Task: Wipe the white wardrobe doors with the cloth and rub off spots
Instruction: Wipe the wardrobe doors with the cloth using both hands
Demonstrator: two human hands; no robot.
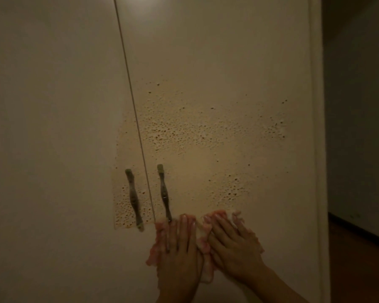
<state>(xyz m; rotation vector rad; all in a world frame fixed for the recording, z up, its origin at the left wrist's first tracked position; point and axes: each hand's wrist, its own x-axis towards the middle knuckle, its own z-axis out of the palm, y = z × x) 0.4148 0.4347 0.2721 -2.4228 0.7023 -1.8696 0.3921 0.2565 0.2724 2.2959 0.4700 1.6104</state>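
Note:
Two white wardrobe doors fill the view, the right door (228,62) and the left door (48,106), split by a thin dark gap. A wide patch of small brown spots (184,132) covers the right door above the handles and spreads onto the left door's edge. My left hand (179,250) and my right hand (232,246) lie flat, fingers spread, pressing a pink and white cloth (202,235) against the right door just below the spots. The left hand's fingertips sit beside the lower end of the right door's handle.
Two slim metal handles hang upright either side of the gap, the left handle (133,197) and the right handle (164,191). The wardrobe's right edge (317,127) borders a dark wall (359,106) and a brown floor (359,259).

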